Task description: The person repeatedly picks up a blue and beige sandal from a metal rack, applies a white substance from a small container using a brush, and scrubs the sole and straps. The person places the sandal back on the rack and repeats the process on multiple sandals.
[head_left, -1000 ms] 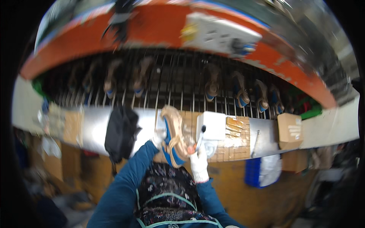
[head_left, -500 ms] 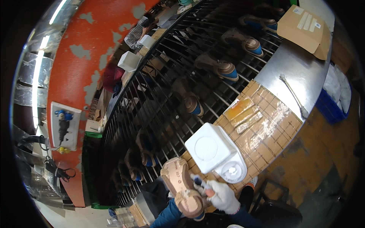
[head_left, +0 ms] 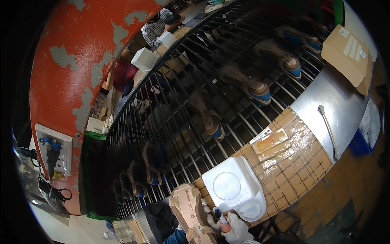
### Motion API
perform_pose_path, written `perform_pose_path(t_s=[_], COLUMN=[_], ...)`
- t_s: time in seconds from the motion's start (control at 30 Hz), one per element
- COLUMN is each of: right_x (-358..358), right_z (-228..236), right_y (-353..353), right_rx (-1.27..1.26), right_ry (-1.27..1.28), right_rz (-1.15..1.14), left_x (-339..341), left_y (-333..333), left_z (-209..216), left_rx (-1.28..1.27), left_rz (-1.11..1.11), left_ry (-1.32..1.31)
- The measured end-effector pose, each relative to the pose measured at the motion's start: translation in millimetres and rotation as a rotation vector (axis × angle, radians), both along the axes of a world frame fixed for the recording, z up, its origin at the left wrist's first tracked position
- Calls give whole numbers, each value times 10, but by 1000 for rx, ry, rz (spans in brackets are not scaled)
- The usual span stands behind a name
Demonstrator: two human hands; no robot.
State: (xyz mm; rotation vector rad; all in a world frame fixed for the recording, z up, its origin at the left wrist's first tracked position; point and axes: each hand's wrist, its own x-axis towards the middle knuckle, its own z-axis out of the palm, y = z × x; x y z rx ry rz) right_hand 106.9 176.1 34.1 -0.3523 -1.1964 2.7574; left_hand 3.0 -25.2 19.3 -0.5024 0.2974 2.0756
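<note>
Low in the picture, my left hand, in a white glove, is closed on a tan shoe, sole side up. Only some of its fingers show at the shoe's right side; the rest is hidden behind it. My right hand, also in a white glove with a bare fingertip showing, grips a small brush with dark bristles close beside the shoe. Just beyond it stands a white plastic container with a round cup at its near right side.
Several shoes with blue heels lie across a rack of metal rods. Taped cardboard, a long thin stick-like tool, and a folded cardboard box are at right. A person in a striped shirt works across the rack.
The whole view has shifted, so the shoe and both my hands appear lower. The brush has stayed close to the shoe's right side, and both hands keep their hold.
</note>
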Motion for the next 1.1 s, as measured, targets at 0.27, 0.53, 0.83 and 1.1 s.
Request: perform_pose_path(t_s=[0.27, 0.53, 0.83, 1.1], right_x=[59, 164, 165, 151], right_z=[-135, -199, -97, -254], right_y=[-59, -42, -100, -314], right_rx=[-4, 578, 424, 247], right_ry=[-6, -69, -102, -80], right_rz=[32, -25, -125, -353], left_x=[45, 32, -54, 34], left_y=[9, 53, 27, 77], left_z=[48, 31, -100, -42], left_rx=[23, 57, 80, 8], left_rz=[-7, -62, -234, -172], left_ry=[-23, -52, 81, 235])
